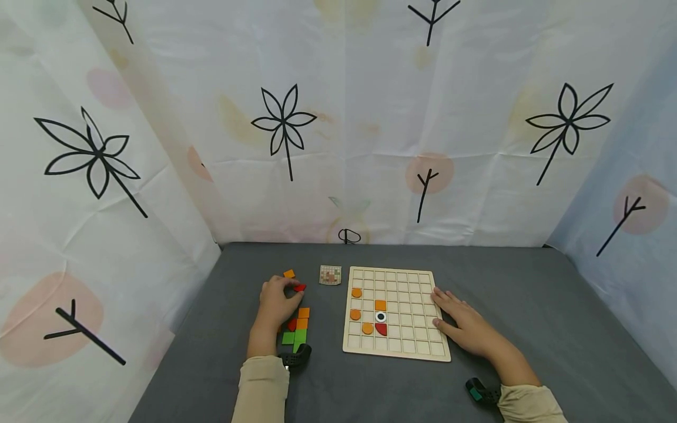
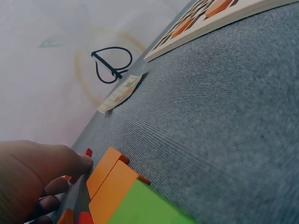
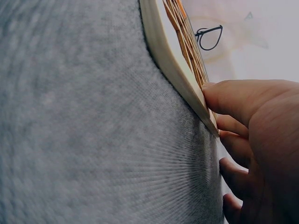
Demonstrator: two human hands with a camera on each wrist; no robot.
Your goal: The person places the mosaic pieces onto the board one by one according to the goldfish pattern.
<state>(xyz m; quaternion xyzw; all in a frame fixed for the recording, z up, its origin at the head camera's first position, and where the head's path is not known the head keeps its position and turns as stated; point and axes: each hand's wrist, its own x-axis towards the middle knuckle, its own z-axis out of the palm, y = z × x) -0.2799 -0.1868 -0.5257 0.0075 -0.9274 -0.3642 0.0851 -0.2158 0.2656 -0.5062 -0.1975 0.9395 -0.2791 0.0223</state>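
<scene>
My left hand [image 1: 277, 299] pinches a small red piece [image 1: 300, 288] between thumb and fingers, at the far end of the loose pieces. In the left wrist view only slivers of this red piece [image 2: 88, 152] show past the thumb. Right beside the hand lie orange squares [image 1: 304, 313] and green squares [image 1: 300, 335]. My right hand [image 1: 468, 328] rests with extended fingers at the right edge of a wooden grid board [image 1: 412, 311]. On the board sit several orange discs [image 1: 357, 292], an orange square [image 1: 380, 305], a black-and-white eye disc [image 1: 381, 317] and a red quarter-round piece [image 1: 381, 329].
A small pattern card [image 1: 330, 275] lies between the left hand and the board. Another orange piece [image 1: 289, 274] sits beyond the left hand, and a red piece [image 1: 292, 325] lies beside the squares. Grey cloth [image 1: 328, 388] covers the table; a printed curtain [image 1: 365, 117] hangs behind.
</scene>
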